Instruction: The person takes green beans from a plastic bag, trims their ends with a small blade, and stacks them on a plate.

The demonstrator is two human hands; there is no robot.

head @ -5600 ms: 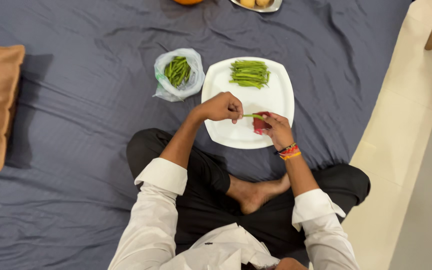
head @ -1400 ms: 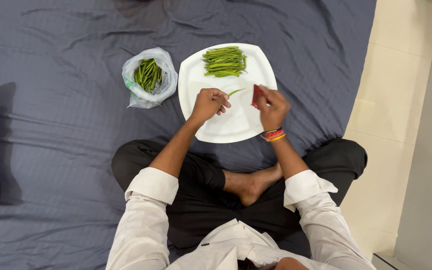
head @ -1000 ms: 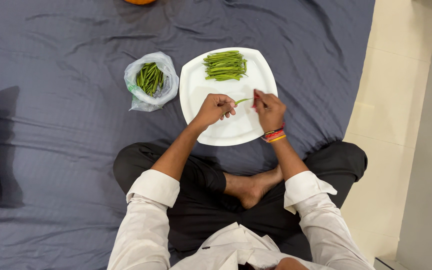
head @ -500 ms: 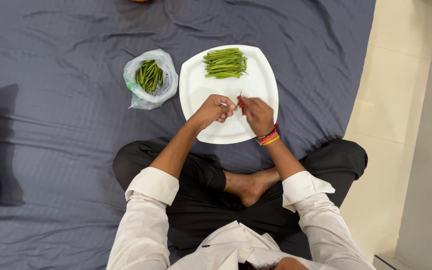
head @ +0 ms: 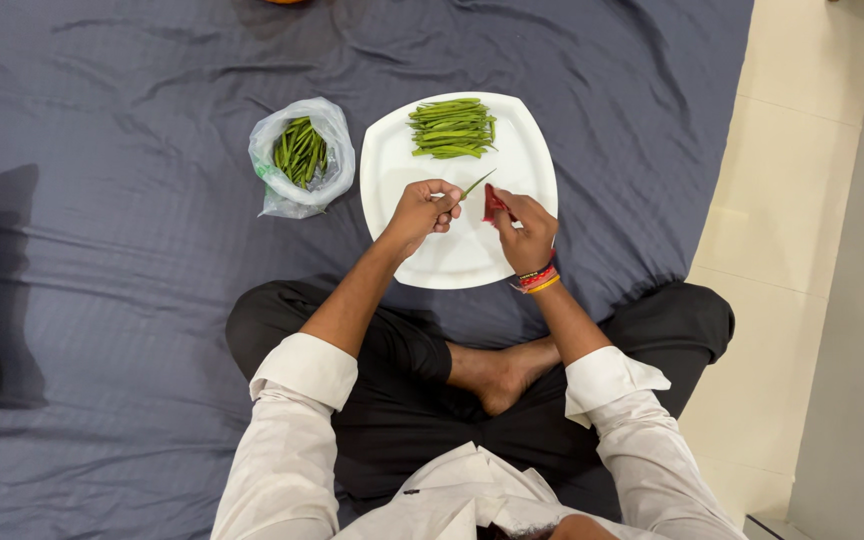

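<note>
Half a second ago the two hands met over the middle of the square white plate (head: 527,160); now they are apart. The left hand (head: 419,212) sits slightly nearer the plate's left edge, and its thin green bean (head: 473,187) now juts up and right. The right hand (head: 525,232), gripping the small red tool (head: 493,203), sits nearer the plate's right edge.
</note>
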